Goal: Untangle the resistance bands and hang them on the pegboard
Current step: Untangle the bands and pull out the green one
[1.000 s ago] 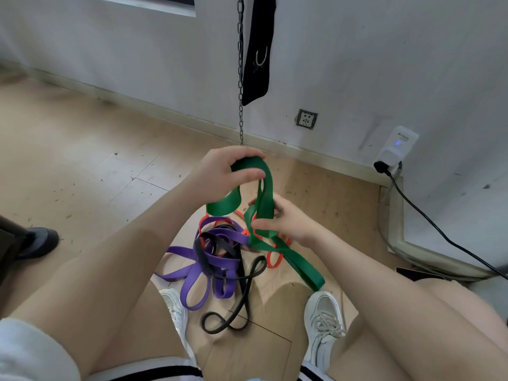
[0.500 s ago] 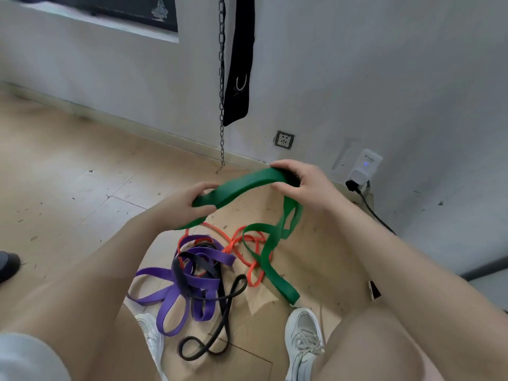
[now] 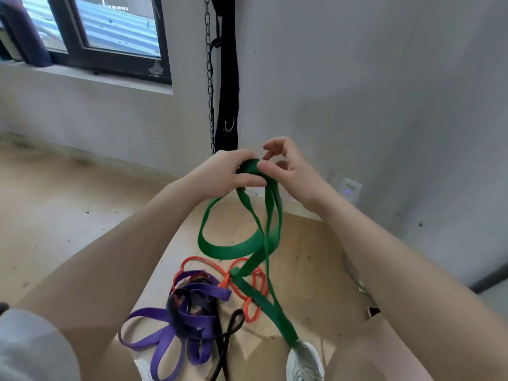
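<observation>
Two hands are raised before the wall: the green band (image 3: 248, 246) is gripped at its top by the left hand (image 3: 228, 171), its fingers curled round it, and pinched by the right hand (image 3: 288, 171). Its loops hang to the floor (image 3: 55, 215), where purple band (image 3: 176, 323), orange band (image 3: 247, 284) and black band (image 3: 228, 328) lie tangled.

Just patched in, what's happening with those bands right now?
A person is working the green band loose. The left hand grips its gathered top, and the right hand pinches it beside the left. Its loops hang down to the floor near a white shoe. The purple band, black band and orange band lie tangled on the floor. No pegboard is in view.
</observation>
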Motion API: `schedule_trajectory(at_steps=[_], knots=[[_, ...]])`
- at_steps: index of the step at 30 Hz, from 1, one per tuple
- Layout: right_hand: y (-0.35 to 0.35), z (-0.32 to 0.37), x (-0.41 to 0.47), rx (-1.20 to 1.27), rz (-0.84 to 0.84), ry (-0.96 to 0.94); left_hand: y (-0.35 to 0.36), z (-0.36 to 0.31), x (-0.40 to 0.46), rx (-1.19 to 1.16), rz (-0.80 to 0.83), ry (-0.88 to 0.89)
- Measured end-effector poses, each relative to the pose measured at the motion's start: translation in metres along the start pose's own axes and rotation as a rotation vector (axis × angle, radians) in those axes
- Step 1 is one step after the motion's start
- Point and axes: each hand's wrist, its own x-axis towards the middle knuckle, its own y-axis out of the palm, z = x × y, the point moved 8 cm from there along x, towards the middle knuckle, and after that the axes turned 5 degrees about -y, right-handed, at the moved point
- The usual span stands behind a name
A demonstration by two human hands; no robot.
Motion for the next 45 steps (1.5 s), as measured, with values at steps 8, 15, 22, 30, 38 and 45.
schedule_trajectory(at_steps=[8,15,22,30,38,45], knots=[[0.037,-0.064,-0.043,0.115,0.269,0.177,-0.035,-0.021,-0.006,-0.416,-0.217,0.006],[0.04,-0.058,-0.039,0.118,0.123,0.158,-0.049,-0.015,-0.02,-0.463,-0.281,0.007],[0.01,-0.04,-0.034,-0.095,0.104,0.102,-0.061,-0.011,-0.028,-0.401,-0.321,0.013],[0.058,-0.058,-0.05,-0.009,0.14,0.146,-0.046,-0.016,-0.022,-0.333,-0.312,0.009],[0.032,-0.061,-0.044,-0.12,0.164,0.133,-0.044,0.051,-0.05,-0.525,-0.379,-0.166],[-0.006,-0.045,-0.035,-0.195,0.089,0.103,-0.02,0.095,-0.065,-0.304,-0.213,-0.271]])
